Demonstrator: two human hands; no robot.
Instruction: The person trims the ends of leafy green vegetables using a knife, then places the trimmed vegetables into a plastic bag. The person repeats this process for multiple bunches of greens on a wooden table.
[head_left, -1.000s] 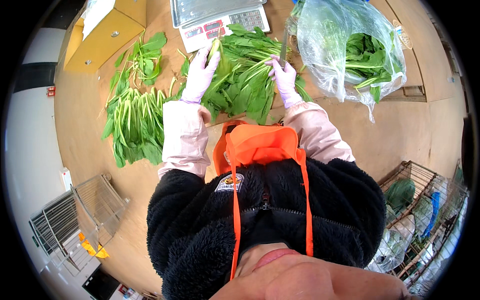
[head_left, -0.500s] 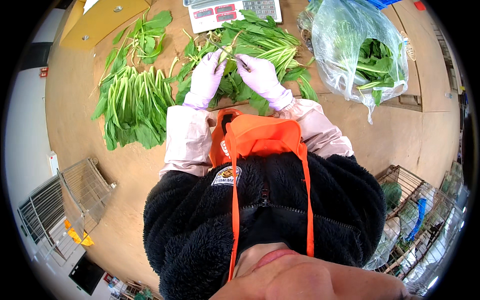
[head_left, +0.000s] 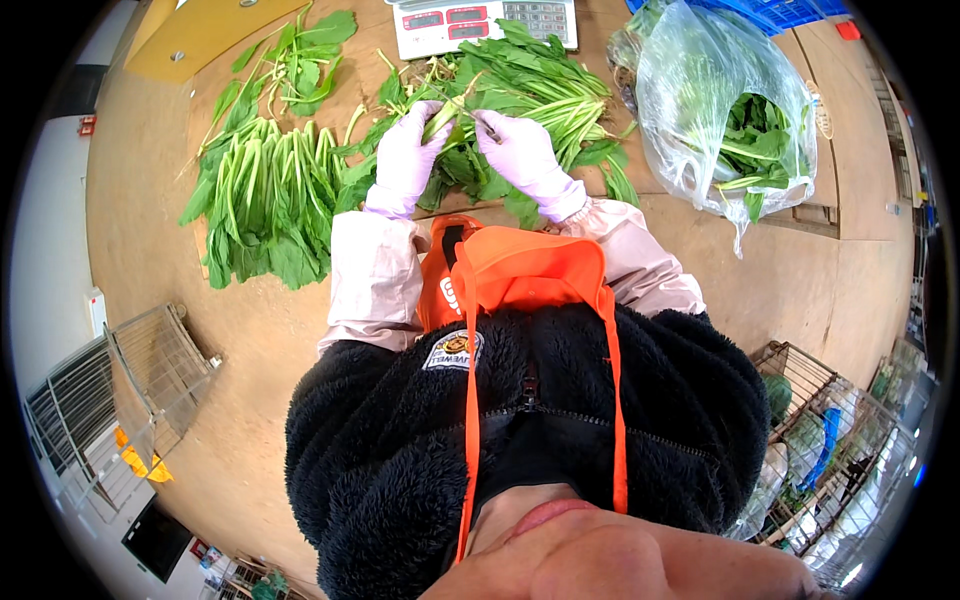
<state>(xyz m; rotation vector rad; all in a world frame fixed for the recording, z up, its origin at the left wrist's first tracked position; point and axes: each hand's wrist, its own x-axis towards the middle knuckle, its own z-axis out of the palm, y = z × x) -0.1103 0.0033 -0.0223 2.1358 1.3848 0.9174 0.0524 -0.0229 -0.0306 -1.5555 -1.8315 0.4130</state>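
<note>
A person in one black fleece jacket (head_left: 400, 430) and one orange apron (head_left: 530, 265) works over leafy greens, two gloved hands close together above the near side of a tabletop (head_left: 362, 62). The left hand (head_left: 408, 155) grasps one green stalk (head_left: 440, 122); the right hand (head_left: 522, 152), beside it, grips one knife (head_left: 488, 127), its thin blade hard to make out. One thick bunch (head_left: 272, 205) lies to the left, one larger heap (head_left: 560, 95) beyond the hands, one clear plastic bag (head_left: 690, 110) of greens to the right. Farther off are one smaller pile (head_left: 305, 65), far left, one white scale (head_left: 415, 38), one yellow box (head_left: 190, 35) and, far right, one blue crate (head_left: 790, 12).
</note>
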